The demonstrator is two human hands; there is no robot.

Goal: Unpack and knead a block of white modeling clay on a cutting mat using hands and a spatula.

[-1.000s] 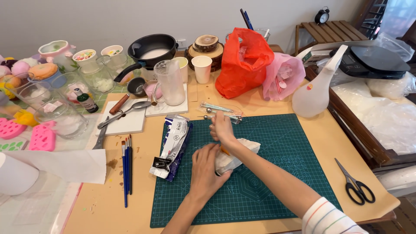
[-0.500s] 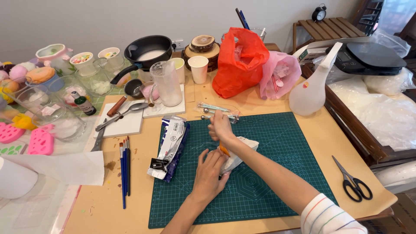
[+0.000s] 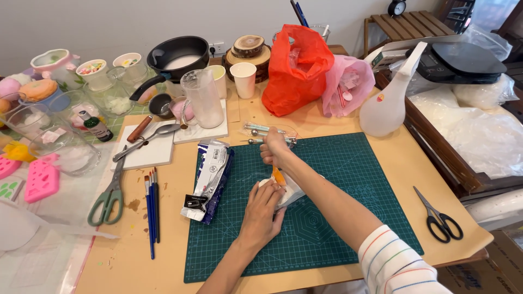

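Landmark: green cutting mat (image 3: 348,218), one, on the tan table (image 3: 174,261).

Counts:
- Two hands over the mat.
- Two pairs of scissors: green-handled pair (image 3: 110,191) well left of the mat, black-handled pair (image 3: 438,219) just off its right edge.
- Three thin brushes (image 3: 152,209) left of the mat, between it and the green-handled pair.
- One crumpled white-and-blue packet (image 3: 210,177) overlapping the mat's left edge.
- Two or three metal ball-tipped tools (image 3: 267,135) at the mat's far edge; exact number cannot be told.
- One red plastic bag (image 3: 297,68) and one pink bag (image 3: 348,84) beyond the mat.
- One white spray bottle (image 3: 389,100) past the far right corner.
- One black saucepan (image 3: 174,54) far beyond the mat's left side.

Fingers:
- Left hand (image 3: 262,213), near mat centre: fingers close together, laid flat, pressing down on a white wrapper bundle (image 3: 289,190).
- Right hand (image 3: 274,151), nearer the far edge: fingers curled shut, pinching an orange piece (image 3: 278,177) that hangs down to the bundle. What the piece is cannot be told.
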